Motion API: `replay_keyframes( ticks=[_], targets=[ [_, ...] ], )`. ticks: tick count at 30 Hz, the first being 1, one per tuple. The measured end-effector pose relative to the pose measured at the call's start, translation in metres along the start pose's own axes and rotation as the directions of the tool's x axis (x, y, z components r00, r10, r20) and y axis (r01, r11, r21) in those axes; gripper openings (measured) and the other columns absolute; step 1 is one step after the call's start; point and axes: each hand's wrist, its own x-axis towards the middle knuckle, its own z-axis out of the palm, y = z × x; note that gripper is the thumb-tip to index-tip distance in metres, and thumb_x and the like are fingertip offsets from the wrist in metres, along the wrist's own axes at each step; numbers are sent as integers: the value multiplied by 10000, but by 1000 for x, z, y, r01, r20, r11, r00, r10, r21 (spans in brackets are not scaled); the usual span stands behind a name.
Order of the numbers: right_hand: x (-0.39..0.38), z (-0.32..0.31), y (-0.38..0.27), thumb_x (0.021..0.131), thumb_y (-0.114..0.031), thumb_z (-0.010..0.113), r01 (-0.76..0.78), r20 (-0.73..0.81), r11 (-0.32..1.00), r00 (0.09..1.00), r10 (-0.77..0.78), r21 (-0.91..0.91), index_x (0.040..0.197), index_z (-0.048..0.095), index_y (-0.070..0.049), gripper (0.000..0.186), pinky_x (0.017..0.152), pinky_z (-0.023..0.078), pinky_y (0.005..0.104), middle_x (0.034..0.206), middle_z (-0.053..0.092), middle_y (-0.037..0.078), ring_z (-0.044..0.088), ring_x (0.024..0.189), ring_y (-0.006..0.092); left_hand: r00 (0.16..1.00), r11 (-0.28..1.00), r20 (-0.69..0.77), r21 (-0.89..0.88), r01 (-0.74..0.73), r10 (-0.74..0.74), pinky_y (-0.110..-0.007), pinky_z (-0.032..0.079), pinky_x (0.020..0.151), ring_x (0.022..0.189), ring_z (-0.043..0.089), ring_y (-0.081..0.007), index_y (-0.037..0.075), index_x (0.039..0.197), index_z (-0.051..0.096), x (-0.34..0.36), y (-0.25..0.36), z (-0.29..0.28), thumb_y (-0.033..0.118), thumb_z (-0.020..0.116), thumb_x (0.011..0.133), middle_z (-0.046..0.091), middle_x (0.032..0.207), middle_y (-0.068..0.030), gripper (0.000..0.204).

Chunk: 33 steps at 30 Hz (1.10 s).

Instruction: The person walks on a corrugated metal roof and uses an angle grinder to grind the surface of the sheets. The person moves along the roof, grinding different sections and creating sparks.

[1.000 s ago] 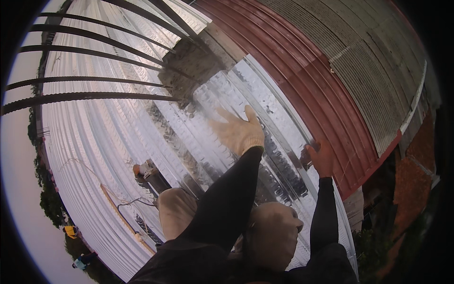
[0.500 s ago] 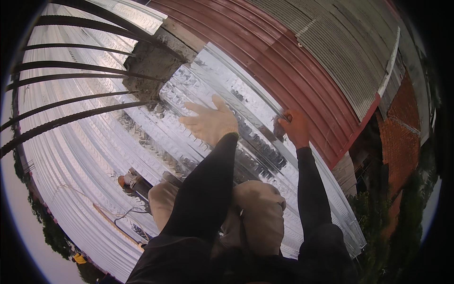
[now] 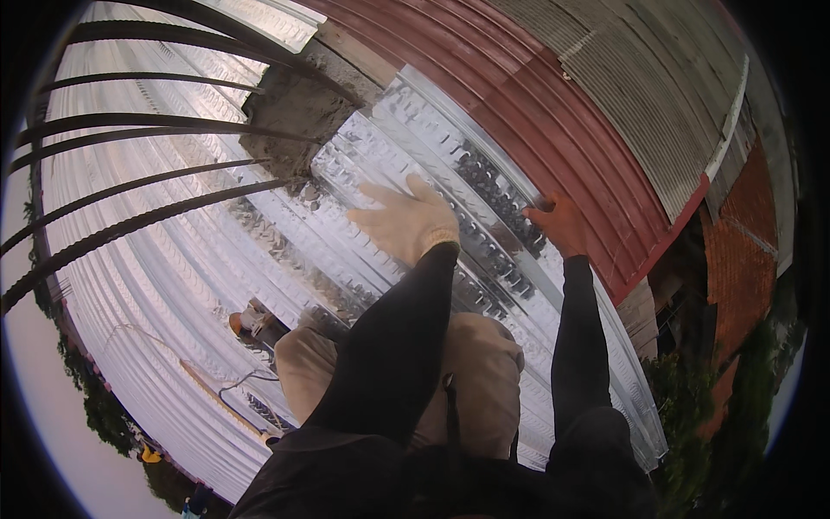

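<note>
- The left hand (image 3: pixel 405 221) wears a cream glove, with its fingers spread wide over the silver metal sheet (image 3: pixel 367 151). I cannot tell if it touches the sheet.
- The right hand (image 3: pixel 560 227) is bare and bent, with its thumb and fingers by the long edge of the silver metal sheet. I cannot tell if it pinches that edge.
- The silver metal sheet has ridges and lies in front of the person, under the left hand.
- Just beside it, on the right, is a red metal roof (image 3: pixel 553 147). Past that is a grey wavy roof (image 3: pixel 640 121).
- Near the top left corner of the silver metal sheet is a rough grey patch (image 3: pixel 285 108). Dark, bumpy rods (image 3: pixel 130 31) stick out from it to the left.
- A tool (image 3: pixel 258 322) with an orange-brown end lies on the left, near the person's knee.
- A thin wooden stick (image 3: pixel 216 394) lies lower down, with a bendy cord (image 3: pixel 238 382) beside it.
- Far off at the lower left is someone in yellow (image 3: pixel 150 454).
</note>
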Motion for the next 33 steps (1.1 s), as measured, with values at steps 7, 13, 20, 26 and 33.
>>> replay_keyframes(
  ticks=[7, 13, 20, 26, 33],
  targets=[
    [-31, -12, -18, 861, -349, 858, 101, -138, 972, 982, -132, -210, 1019, 759, 13, 407, 758, 536, 455, 849, 736, 201, 705, 776, 348, 998, 997, -46, -70, -37, 34, -591, 454, 1170, 1470, 481, -570, 61, 1753, 243, -3, -8, 12, 662, 354, 1125, 252, 1688, -467, 876],
    [-77, -39, -65, 891, -311, 809, 65, -149, 973, 984, -100, -223, 980, 725, -16, 319, 761, 524, 514, 873, 721, 231, 694, 822, 450, 1000, 976, 10, -218, -13, 15, -595, 446, 1181, 1458, 493, -553, 96, 1748, 276, -2, -15, -4, 594, 355, 1145, 289, 1703, -415, 786],
    [-99, -25, -72, 911, -265, 764, 80, -248, 973, 959, -134, -216, 967, 675, -21, 265, 778, 499, 543, 880, 695, 227, 669, 861, 461, 1000, 978, 22, -210, -8, 13, -580, 490, 1158, 1449, 527, -522, 112, 1750, 282, 3, -22, -9, 559, 332, 1161, 303, 1712, -389, 742],
    [-119, -30, -85, 882, -184, 754, 79, -329, 987, 937, -121, -138, 920, 620, -1, 230, 765, 481, 568, 911, 661, 246, 632, 872, 491, 993, 934, -68, -338, -116, 99, -618, 464, 1151, 1433, 493, -582, 75, 1748, 294, 3, -30, 4, 642, 256, 1156, 353, 1642, -438, 821],
    [-157, -27, -110, 893, -94, 699, 135, -337, 968, 920, -202, -210, 967, 618, -35, 125, 824, 488, 536, 922, 646, 177, 635, 898, 428, 991, 861, 20, -498, -105, 132, -573, 398, 1249, 1562, 392, -538, 123, 1777, 230, 3, -41, -6, 575, 276, 1162, 248, 1739, -403, 764]
  ],
)
